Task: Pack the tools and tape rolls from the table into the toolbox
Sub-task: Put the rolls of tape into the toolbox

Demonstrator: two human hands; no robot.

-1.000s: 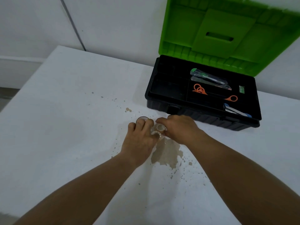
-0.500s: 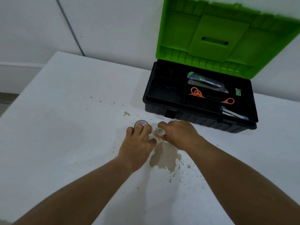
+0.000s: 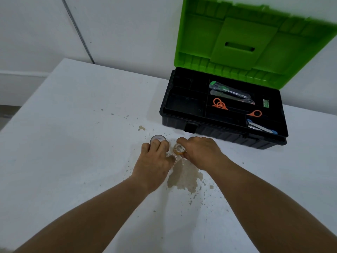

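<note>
The black toolbox (image 3: 175, 123) stands open at the back right of the white table, its green lid (image 3: 244, 42) raised. Its tray holds a green-and-clear utility knife (image 3: 229, 90), orange ring-handled tools (image 3: 219, 104) and a blue-tipped tool (image 3: 262, 127). In front of the box my right hand (image 3: 200, 152) grips a small yellowish tape roll (image 3: 179, 149), tilted up off the table. My left hand (image 3: 155, 161) rests its fingertips on a clear tape roll (image 3: 158, 138), and a white dotted roll (image 3: 172, 157) shows under its thumb side. How firmly the left hand holds is unclear.
A brown worn patch (image 3: 184, 178) and scattered specks mark the table surface just below my hands. The table's left edge runs diagonally at the far left, with floor beyond it. A white wall stands right behind the toolbox.
My right hand has tipped the yellowish roll up between its fingers. The left hand stays over the clear roll. The view has shifted slightly.
</note>
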